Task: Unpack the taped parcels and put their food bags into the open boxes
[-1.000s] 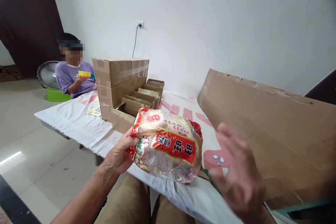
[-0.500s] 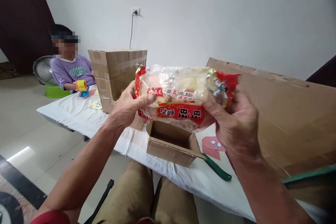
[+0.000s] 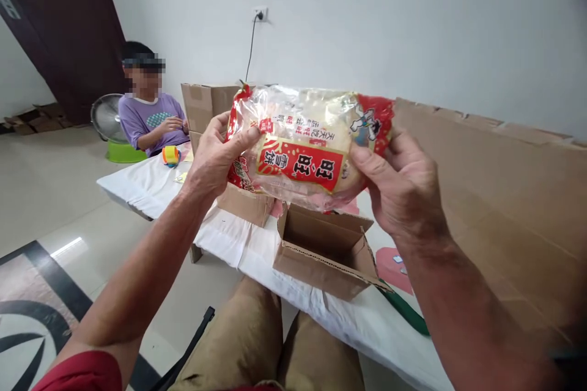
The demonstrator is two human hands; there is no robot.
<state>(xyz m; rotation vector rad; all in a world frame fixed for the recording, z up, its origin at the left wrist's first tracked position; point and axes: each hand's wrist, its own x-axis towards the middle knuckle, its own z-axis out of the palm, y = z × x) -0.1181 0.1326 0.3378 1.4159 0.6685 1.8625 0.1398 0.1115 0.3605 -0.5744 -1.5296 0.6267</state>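
— White wall fills the upper half of the frame, pale tiled floor [image 3: 41,183] at left with a dark door in the upper left corner. What's the biggest thing besides that?

— Along the right edge leans a large flat sheet of brown cardboard [image 3: 499,195]. Next in size, the low table under a white printed cloth [image 3: 147,180], running from left centre toward the lower right.

— And on it?

— A stack of sealed brown cardboard cartons [image 3: 202,104] at upper centre, partly hidden, and nearer the camera a small open brown cardboard box [image 3: 323,250], flaps up, directly below the hands, probably so things can go straight in or out of it.

— What are the hands doing?

— Both hold a clear plastic snack bag with a red label [image 3: 307,146], lifted level in the centre of the frame, above the open box. The left hand [image 3: 213,162] pinches its left end, thumb on the front; the right hand [image 3: 401,186] grips the right end, fingers closed behind. Held by both ends, the label faces the camera, seemingly for a look.

— Anyone else?

— A seated person in a purple shirt [image 3: 151,122] at the far left of the table, hands by a small yellow and blue toy [image 3: 170,154]. A green handle [image 3: 406,314] pokes out lower right.
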